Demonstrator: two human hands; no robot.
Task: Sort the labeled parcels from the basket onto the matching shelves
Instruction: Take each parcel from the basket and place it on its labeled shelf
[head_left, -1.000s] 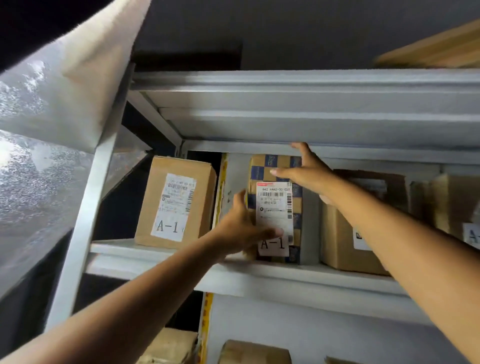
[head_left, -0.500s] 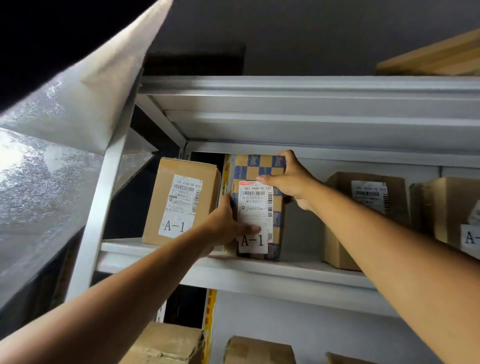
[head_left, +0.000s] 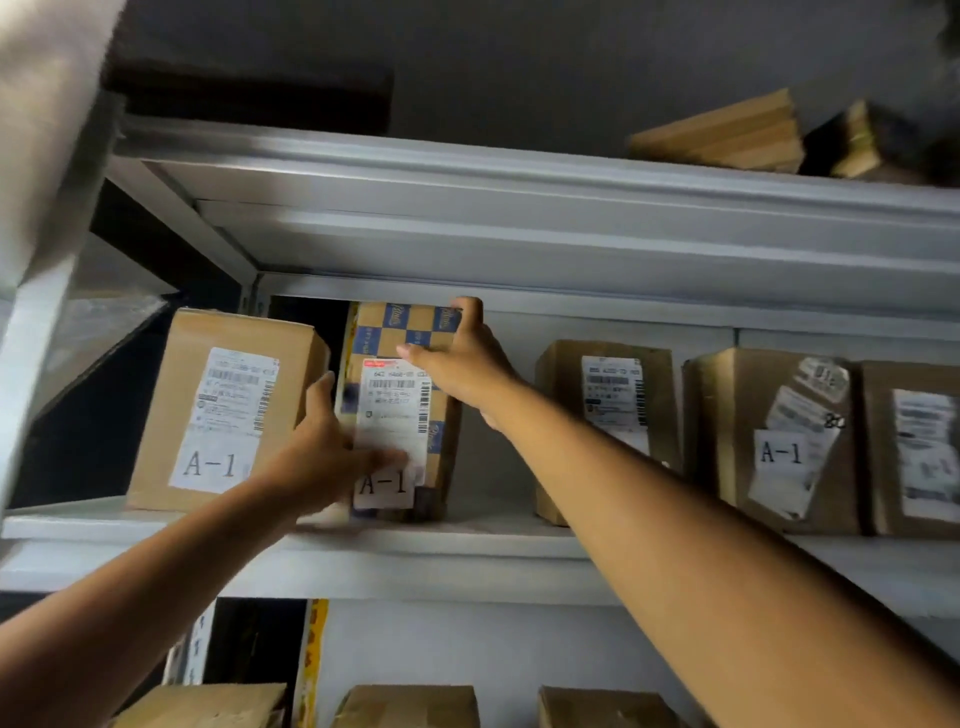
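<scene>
A blue-and-tan checkered parcel (head_left: 402, 332) labeled A-1 stands upright on the white metal shelf (head_left: 467, 551). My left hand (head_left: 324, 457) grips its lower left side, thumb across the white label. My right hand (head_left: 462, 358) holds its upper right corner, fingers over the top edge. A plain brown parcel (head_left: 223, 405) marked A-1 stands just to the left, almost touching. The basket is out of view.
To the right on the same shelf stand several brown parcels (head_left: 608, 415), one marked A-1 (head_left: 774, 441). A gap lies between the checkered parcel and these. The shelf above carries flat cardboard (head_left: 722, 135). More boxes (head_left: 405, 704) sit on the shelf below.
The checkered parcel has slid left along the shelf, closer to the brown A-1 parcel. My right hand went from resting on top to gripping its upper right corner.
</scene>
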